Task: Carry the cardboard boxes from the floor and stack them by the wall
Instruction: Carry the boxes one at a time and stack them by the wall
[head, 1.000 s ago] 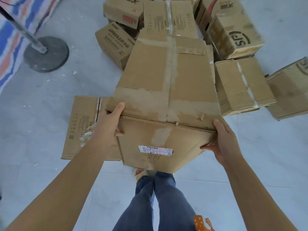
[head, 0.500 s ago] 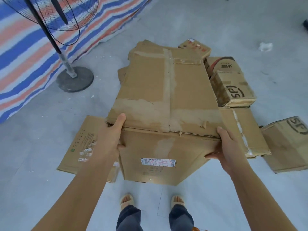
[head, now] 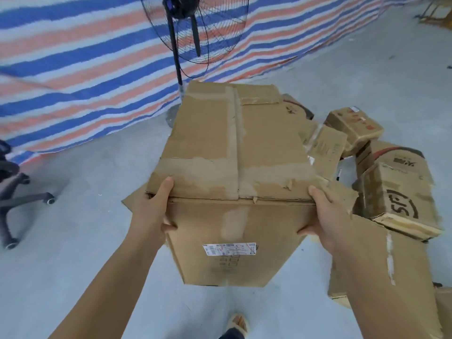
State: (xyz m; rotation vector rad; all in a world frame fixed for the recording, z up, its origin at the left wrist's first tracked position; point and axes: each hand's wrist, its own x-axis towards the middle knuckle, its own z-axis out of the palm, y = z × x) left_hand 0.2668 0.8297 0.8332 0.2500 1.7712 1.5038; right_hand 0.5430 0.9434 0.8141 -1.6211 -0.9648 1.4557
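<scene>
Striped tarp (head: 73, 77) behind two-handed cardboard box (head: 234, 152).

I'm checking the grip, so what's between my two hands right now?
In the head view, only the carried box lies between the left hand and right hand; each grips a near top corner.

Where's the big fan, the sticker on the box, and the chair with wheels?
fan (head: 195, 28), head view, on its wire cage
sticker (head: 229, 249), head view, on the white label's middle, box front
chair (head: 14, 189), head view, on its wheeled base at the left edge
</scene>
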